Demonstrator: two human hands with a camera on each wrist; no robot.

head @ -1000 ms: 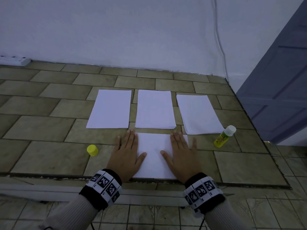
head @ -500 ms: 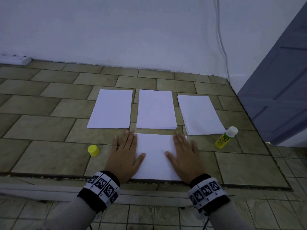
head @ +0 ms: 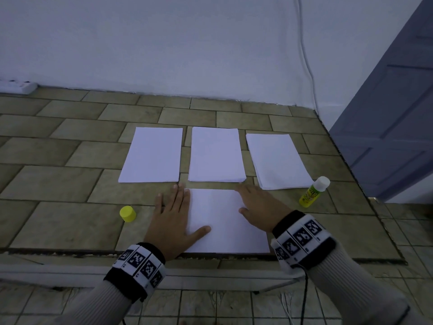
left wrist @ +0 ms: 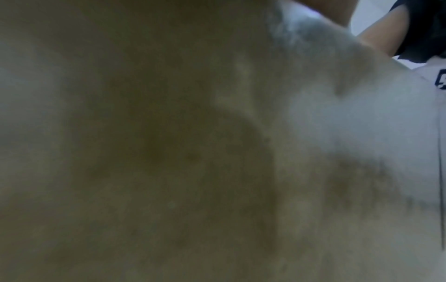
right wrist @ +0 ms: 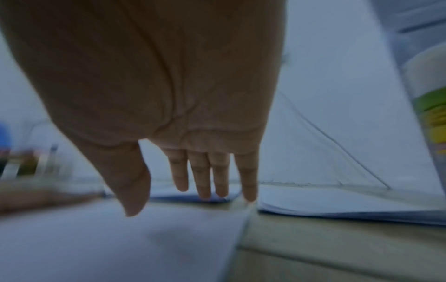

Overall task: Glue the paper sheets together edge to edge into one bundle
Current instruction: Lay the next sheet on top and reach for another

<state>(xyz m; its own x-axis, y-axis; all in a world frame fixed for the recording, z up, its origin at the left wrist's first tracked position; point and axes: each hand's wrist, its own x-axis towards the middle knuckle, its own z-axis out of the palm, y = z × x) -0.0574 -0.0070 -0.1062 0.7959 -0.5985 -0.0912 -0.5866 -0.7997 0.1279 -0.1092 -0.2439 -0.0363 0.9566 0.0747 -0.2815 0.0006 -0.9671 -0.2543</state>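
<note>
Three white paper stacks lie in a row on the tiled surface: left stack [head: 152, 155], middle stack [head: 216, 155], right stack [head: 278, 160]. A nearer white sheet [head: 225, 221] lies at the front edge. My left hand [head: 173, 219] rests flat on its left edge, thumb on the paper. My right hand [head: 260, 205] hovers with straight fingers over the sheet's far right corner; in the right wrist view the right hand [right wrist: 212, 183] is lifted above the sheet [right wrist: 120, 238]. A yellow glue bottle [head: 314, 192] with white tip stands right of the stacks. Its yellow cap [head: 127, 213] sits left of my left hand.
The tiled surface's front edge [head: 210, 254] runs just under the near sheet. A white wall with a hanging cable [head: 304, 55] is behind, a grey-blue door [head: 393, 113] at the right, a white power strip [head: 16, 86] at far left. The left wrist view is blurred.
My right hand has lifted off the near sheet and moved right and forward toward its far right corner. My left hand stays flat on the left edge.
</note>
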